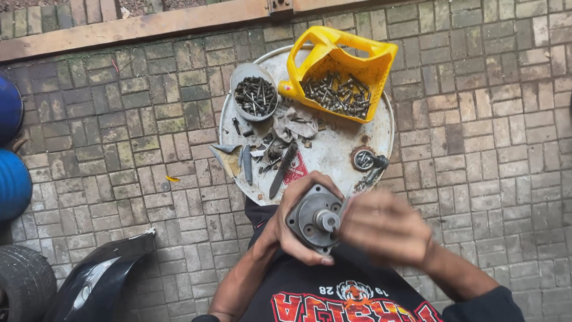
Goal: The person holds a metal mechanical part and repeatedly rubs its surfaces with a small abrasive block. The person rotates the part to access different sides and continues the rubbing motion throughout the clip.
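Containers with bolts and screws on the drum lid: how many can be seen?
2. A small grey round tub sits at the upper left of the drum lid, and a cut yellow plastic jug sits at its upper right. None seems hidden.

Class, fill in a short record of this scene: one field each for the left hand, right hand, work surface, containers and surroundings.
Left hand: left hand grips a grey metal flanged part
Right hand: right hand, blurred, at the part's shaft
Work surface: round drum lid on brick paving
Containers: yellow cut jug and grey bowl, both holding bolts
Surroundings: tyre, blue drums
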